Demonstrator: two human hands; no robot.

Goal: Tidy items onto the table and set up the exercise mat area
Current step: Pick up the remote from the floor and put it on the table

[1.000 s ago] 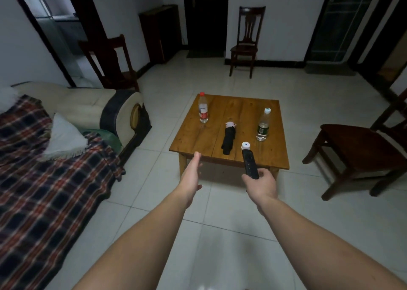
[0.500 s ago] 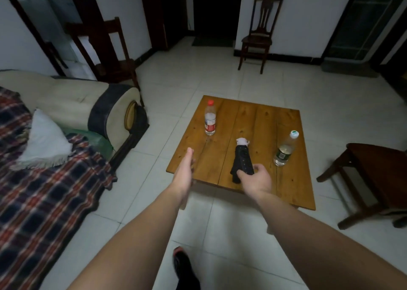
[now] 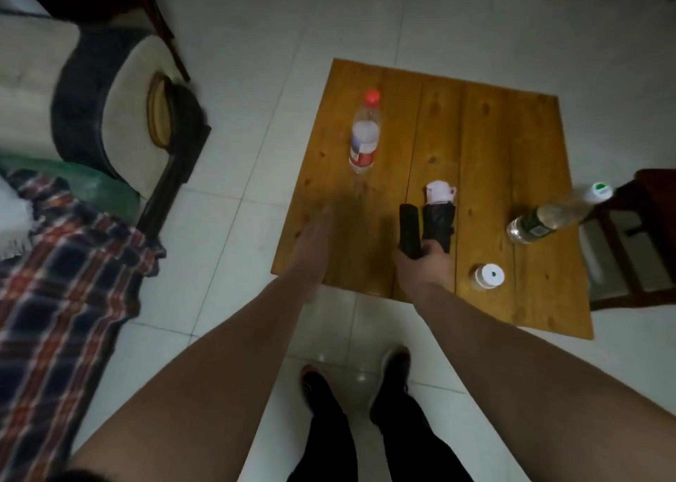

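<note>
A low wooden table [image 3: 512, 134] stands in front of me on the tiled floor. My right hand [image 3: 426, 267] is shut on a black remote [image 3: 409, 230], which lies low over the tabletop just left of a folded black umbrella [image 3: 439, 222] with a pink handle. My left hand [image 3: 314, 247] is open and flat above the table's near left part, holding nothing. On the table stand a red-capped bottle [image 3: 365, 134], a green-labelled bottle [image 3: 541, 218] and a small white-lidded container [image 3: 489, 276].
A sofa [image 3: 120, 115] with a plaid blanket [image 3: 62, 280] fills the left side. A dark wooden chair [image 3: 651, 203] stands against the table's right edge. My feet [image 3: 391, 368] are on the tiles just before the table.
I have come up to the table and now look down on it. My right hand has brought the remote down beside the umbrella. A white-lidded container now stands near the front right.
</note>
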